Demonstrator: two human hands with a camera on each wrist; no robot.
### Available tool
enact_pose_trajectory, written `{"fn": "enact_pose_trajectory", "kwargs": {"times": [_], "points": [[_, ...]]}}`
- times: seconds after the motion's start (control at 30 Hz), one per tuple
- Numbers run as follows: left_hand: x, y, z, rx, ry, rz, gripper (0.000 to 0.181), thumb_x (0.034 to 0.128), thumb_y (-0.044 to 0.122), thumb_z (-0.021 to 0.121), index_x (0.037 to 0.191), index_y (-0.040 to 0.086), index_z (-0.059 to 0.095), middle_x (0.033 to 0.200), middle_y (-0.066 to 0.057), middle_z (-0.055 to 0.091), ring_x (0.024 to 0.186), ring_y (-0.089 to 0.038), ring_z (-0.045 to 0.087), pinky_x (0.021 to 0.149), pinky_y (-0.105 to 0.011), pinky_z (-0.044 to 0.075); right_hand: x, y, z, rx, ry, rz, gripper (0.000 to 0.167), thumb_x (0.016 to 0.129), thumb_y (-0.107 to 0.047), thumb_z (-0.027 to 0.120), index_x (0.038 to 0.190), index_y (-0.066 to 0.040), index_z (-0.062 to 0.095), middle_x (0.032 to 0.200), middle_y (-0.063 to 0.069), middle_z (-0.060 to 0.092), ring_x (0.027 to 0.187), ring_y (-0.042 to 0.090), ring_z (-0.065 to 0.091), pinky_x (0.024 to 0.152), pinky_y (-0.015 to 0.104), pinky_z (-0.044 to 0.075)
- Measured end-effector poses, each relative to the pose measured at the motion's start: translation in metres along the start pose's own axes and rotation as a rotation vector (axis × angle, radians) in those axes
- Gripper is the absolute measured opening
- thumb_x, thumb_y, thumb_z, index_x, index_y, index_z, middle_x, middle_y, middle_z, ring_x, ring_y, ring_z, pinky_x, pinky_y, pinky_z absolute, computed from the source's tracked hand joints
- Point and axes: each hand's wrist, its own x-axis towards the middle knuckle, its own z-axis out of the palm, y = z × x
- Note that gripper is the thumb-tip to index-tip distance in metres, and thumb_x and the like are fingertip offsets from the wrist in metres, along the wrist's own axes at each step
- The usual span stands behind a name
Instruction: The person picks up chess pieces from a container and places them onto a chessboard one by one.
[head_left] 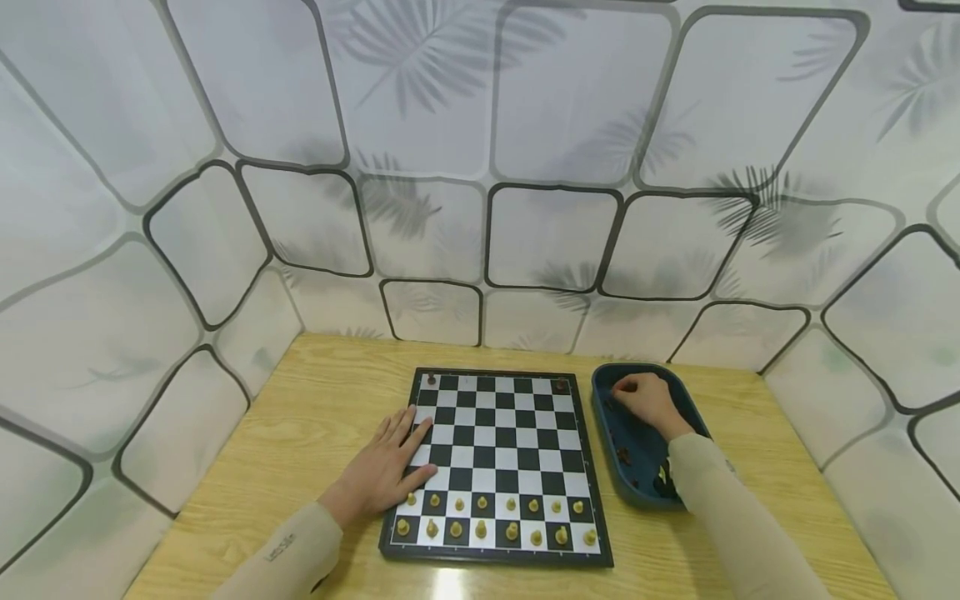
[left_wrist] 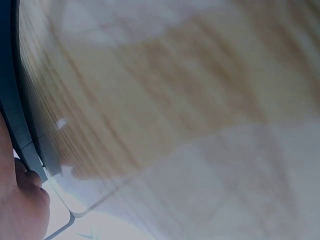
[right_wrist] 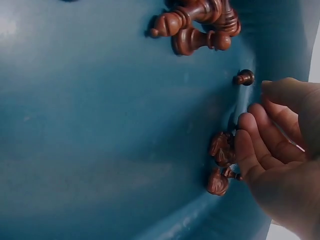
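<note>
Left hand (head_left: 380, 468) lies splayed on chessboard (head_left: 495, 437), right hand (head_left: 651, 402) half-open beside chessmen (right_wrist: 220, 149).

I see part of the left hand (left_wrist: 25, 215) at eight o'clock, by the dark board edge (left_wrist: 12, 90) running down from ten. Blurred wood grain streaks the tabletop (left_wrist: 160, 90) at centre, with pale patches at twelve and five.

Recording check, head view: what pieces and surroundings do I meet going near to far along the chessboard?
Nearest row of yellow pieces → row of yellow pawns → two dark red pieces in the far corners → patterned wall.
</note>
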Motion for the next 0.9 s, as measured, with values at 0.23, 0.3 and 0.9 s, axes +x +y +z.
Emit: {"fn": "enact_pose_trajectory", "kwargs": {"times": [0.23, 0.3, 0.9], "points": [[-0.001, 0.001, -0.001, -0.008, 0.001, 0.0, 0.084, 0.1062, 0.068, 0.038, 0.168, 0.012, 0.027, 0.175, -0.023, 0.015, 0.163, -0.041, 0.019, 0.134, -0.055, 0.018, 0.003, 0.0, 0.003, -0.037, -0.005, -0.03, 0.018, 0.093, -0.013, 0.073, 0.096, 0.003, 0.08, 0.09, 0.018, 0.079, 0.078, 0.03, 0.073, 0.075, 0.048, 0.061], [0.0, 0.001, -0.002, -0.007, -0.012, -0.007, 0.085, 0.106, 0.068, 0.037, 0.169, 0.013, 0.025, 0.176, -0.022, 0.014, 0.163, -0.04, 0.018, 0.134, -0.054, 0.017, 0.004, 0.001, 0.004, -0.049, -0.005, -0.039, 0.018, 0.092, -0.013, 0.073, 0.094, 0.003, 0.081, 0.088, 0.017, 0.079, 0.077, 0.03, 0.073, 0.075, 0.049, 0.061], [0.0, 0.002, -0.002, -0.017, -0.02, -0.013, 0.084, 0.1062, 0.068, 0.036, 0.169, 0.013, 0.026, 0.176, -0.023, 0.014, 0.163, -0.04, 0.018, 0.134, -0.055, 0.017, 0.003, -0.012, 0.007, -0.146, -0.054, -0.039, 0.015, 0.092, -0.01, 0.075, 0.093, 0.004, 0.079, 0.09, 0.019, 0.079, 0.079, 0.031, 0.073, 0.075, 0.049, 0.061]]}}
